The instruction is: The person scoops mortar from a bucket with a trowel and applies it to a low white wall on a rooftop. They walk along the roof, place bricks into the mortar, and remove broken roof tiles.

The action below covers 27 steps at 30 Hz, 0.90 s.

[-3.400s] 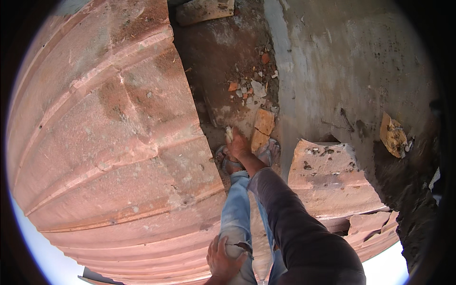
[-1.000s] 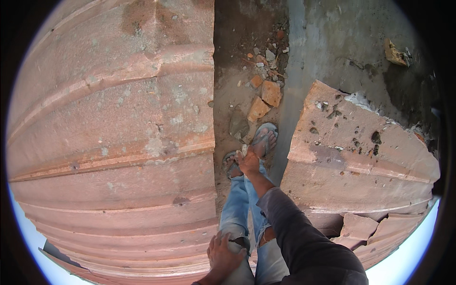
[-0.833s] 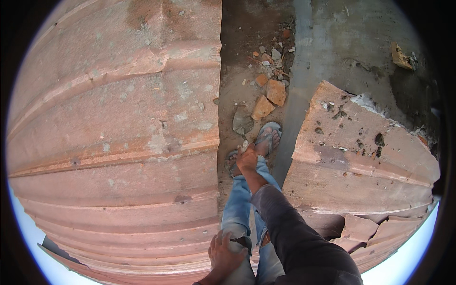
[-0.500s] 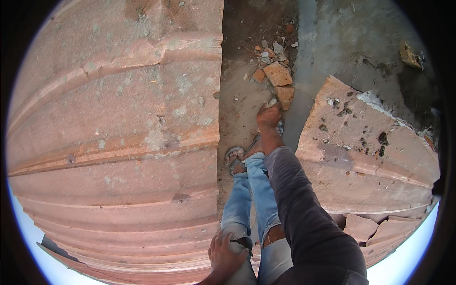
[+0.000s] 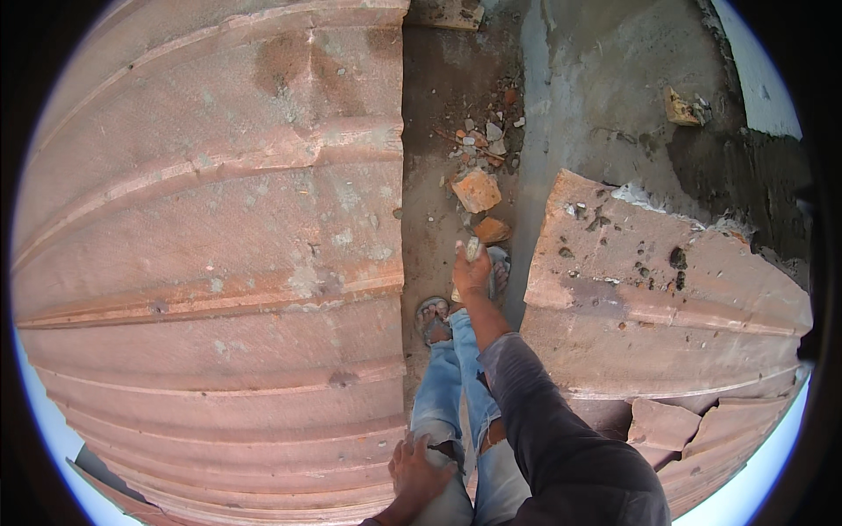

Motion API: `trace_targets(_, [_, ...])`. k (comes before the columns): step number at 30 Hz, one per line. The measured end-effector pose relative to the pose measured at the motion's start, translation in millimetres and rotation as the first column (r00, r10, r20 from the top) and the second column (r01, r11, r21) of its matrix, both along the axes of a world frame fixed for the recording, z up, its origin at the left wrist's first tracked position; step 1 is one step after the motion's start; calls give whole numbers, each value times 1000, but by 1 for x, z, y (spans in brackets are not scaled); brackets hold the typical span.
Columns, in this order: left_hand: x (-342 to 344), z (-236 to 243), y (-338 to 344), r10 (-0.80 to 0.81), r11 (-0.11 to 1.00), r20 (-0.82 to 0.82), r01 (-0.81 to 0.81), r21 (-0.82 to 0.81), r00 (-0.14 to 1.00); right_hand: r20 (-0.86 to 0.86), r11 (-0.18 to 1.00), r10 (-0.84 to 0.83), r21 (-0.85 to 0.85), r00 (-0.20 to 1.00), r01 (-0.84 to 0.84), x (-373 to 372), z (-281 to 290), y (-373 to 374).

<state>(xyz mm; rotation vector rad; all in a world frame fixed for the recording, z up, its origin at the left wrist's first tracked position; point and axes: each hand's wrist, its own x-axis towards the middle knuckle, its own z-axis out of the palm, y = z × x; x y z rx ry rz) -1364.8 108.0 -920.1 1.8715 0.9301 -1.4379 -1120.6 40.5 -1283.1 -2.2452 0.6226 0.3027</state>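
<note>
My right hand (image 5: 474, 273) is closed around a small pale object (image 5: 474, 249) whose end pokes out past the fingers. Its kind is hidden by the grip. Just beyond this fist lies a small orange brick piece (image 5: 492, 231) by my right foot. A larger orange brick piece (image 5: 476, 190) lies slightly farther off, separate from the first. My left hand (image 5: 420, 471) holds nothing and rests with its fingers apart on the left knee of my torn blue jeans (image 5: 438, 394).
Reddish corrugated sheeting (image 5: 219, 228) spreads along the left. A broken sheet (image 5: 631, 280) lies at the right. Small rubble (image 5: 487, 136) is scattered ahead, beside a grey cement strip (image 5: 538, 123). A yellowish chunk (image 5: 680, 107) sits farther right. My sandalled feet (image 5: 433, 317) stand in the gap.
My right hand has drawn back toward me with the pale object. The two brick pieces, touching before, now lie apart. The view has shifted, and my left hand stays on the knee.
</note>
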Motion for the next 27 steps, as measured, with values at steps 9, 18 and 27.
trace_targets(9, [-12,-3,-10,-27,999,-19,26,-24,999,-316,935,329,239,890,-261,35,19,-3])
trace_targets(18, [1,-6,-3,11,1000,-32,-12,-19,999,-556,685,649,131,519,-717,14,3,10])
trace_targets(27, [14,-6,-5,11,1000,-61,-11,-8,998,-365,924,281,-145,888,-353,90,-15,-3])
